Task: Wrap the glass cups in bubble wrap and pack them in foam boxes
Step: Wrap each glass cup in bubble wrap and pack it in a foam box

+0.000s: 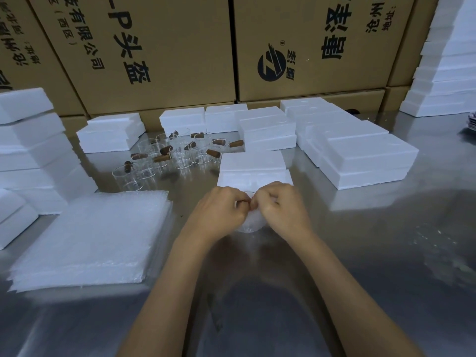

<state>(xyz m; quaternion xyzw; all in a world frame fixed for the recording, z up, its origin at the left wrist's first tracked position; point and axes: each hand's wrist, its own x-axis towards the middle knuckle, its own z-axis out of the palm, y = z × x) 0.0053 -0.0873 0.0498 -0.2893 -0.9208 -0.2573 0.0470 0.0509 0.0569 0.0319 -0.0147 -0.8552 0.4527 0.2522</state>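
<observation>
My left hand (221, 212) and my right hand (280, 208) meet over a glass cup wrapped in bubble wrap (251, 222) on the metal table. Both hands curl their fingers round the bundle and pinch the wrap at its top. Most of the cup is hidden by my hands. Just behind them lies a white foam box (253, 167). Several bare glass cups with brown wooden handles (177, 153) stand further back to the left. A stack of bubble wrap sheets (95, 238) lies to the left of my hands.
Several white foam boxes lie at the back (268, 127), on the right (365, 158) and stacked at the left edge (33, 150). Tall cardboard cartons (309, 47) wall off the back. A foam stack (450, 73) rises at the far right. The metal table (386, 253) reflects light.
</observation>
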